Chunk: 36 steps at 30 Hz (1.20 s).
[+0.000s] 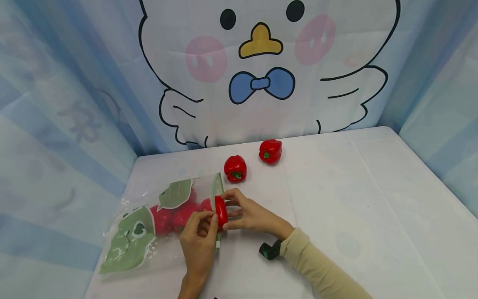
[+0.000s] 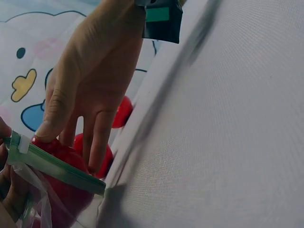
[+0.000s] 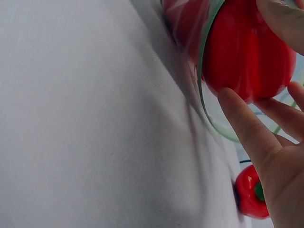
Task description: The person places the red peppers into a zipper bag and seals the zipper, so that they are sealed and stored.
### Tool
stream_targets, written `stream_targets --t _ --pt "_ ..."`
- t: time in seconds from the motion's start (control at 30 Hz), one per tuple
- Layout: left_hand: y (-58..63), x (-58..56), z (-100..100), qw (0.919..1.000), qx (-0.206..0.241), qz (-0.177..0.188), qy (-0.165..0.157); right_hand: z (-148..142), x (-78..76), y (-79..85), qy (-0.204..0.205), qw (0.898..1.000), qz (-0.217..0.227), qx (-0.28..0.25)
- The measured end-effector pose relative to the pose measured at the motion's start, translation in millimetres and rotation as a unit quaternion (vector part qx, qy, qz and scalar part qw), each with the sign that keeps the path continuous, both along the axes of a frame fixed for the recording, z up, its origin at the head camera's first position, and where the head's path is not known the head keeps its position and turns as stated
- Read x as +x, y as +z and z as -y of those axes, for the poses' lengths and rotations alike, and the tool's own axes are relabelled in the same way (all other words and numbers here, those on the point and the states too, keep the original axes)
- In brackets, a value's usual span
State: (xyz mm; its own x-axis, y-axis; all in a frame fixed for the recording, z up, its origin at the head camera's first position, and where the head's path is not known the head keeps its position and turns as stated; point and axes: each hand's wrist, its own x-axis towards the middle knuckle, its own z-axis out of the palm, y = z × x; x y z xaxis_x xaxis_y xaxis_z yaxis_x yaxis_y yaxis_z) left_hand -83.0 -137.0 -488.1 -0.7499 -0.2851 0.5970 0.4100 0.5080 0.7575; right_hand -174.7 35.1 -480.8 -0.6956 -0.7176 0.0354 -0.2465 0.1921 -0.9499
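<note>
Pepper (image 1: 221, 211) sits half in the mouth of the bag (image 1: 149, 224), with the right hand (image 1: 249, 214) gripping it and the left hand (image 1: 199, 241) pinching the bag rim. If the rim slips from the fingers, the mouth may close and the pepper may roll onto the surface (image 1: 354, 199).

White-clothed desk (image 1: 354, 199) has a clear zip bag (image 1: 149, 224) of red peppers lying on it, plus two loose peppers (image 1: 235, 168) (image 1: 270, 151) near the back.

Red peppers (image 1: 235, 168), green-leafed clear bag (image 1: 149, 224)
</note>
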Motion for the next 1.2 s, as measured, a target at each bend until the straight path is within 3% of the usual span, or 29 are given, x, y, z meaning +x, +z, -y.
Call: stream_targets --t 0.4,0.7,0.97,1.2 --pt "-0.4 -0.4 -1 0.9999 0.006 -0.011 -0.006 15 4.2 -8.6 -0.036 0.999 -0.022 -0.018" --pt "-1.7 -0.4 -3 0.9999 0.01 -0.01 -0.008 19 6.5 -10.1 -0.067 0.994 -0.091 -0.003" --pt "-3.3 -1.4 -2 0.9998 0.009 -0.016 -0.012 21 7.2 -10.7 -0.077 0.993 -0.086 -0.018" --pt "-3.3 -1.8 -3 0.9998 0.007 -0.016 -0.013 21 8.3 -10.8 -0.057 0.996 -0.063 -0.041"
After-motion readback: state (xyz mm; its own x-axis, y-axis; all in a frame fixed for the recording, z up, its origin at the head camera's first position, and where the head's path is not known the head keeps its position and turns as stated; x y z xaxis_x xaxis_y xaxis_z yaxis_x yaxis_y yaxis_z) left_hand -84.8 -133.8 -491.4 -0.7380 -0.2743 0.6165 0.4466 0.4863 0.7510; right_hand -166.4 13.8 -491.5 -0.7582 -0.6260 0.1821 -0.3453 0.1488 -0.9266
